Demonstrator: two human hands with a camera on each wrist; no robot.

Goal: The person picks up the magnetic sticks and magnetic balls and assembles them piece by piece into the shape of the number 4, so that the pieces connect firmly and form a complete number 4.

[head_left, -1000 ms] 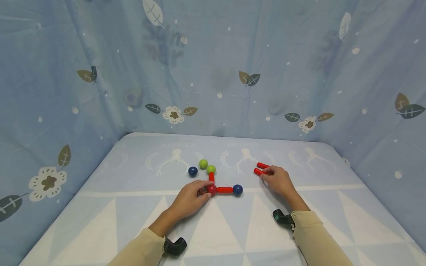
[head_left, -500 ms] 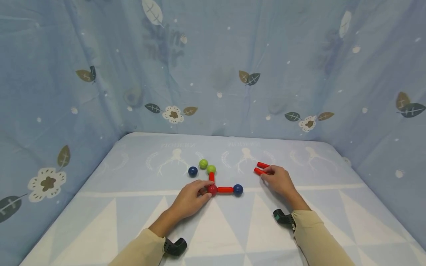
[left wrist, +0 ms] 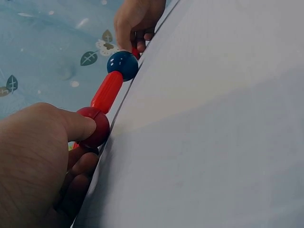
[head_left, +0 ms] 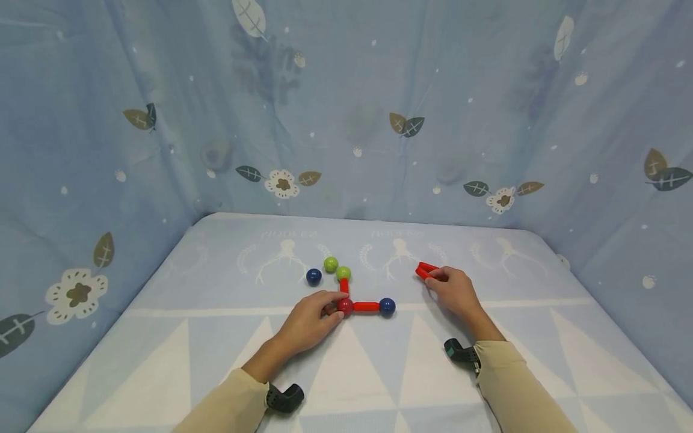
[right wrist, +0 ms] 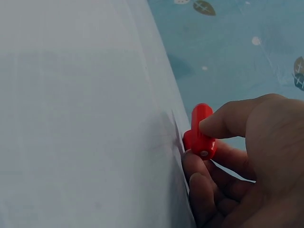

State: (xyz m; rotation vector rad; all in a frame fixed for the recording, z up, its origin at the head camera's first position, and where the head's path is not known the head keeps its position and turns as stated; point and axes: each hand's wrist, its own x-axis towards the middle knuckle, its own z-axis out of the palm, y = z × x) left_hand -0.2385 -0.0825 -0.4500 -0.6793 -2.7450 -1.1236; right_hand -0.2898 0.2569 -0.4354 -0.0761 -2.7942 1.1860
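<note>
The left hand (head_left: 310, 322) pinches the red ball (head_left: 345, 308), likely steadying the attached rods (head_left: 367, 307); the right hand's (head_left: 452, 291) fingers pinch a red rod (right wrist: 201, 114) (perhaps two, given the overlap).

Beige sleeves (head_left: 230, 404), black wrist cameras (head_left: 287, 400)

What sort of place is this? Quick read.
Probably an improvised recording booth, not an ordinary room: a leaf-and-flower-print blue curtain closes in the back and sides, a triangle-print tablecloth covers the work surface, and a pair of black wrist cameras is worn.
</note>
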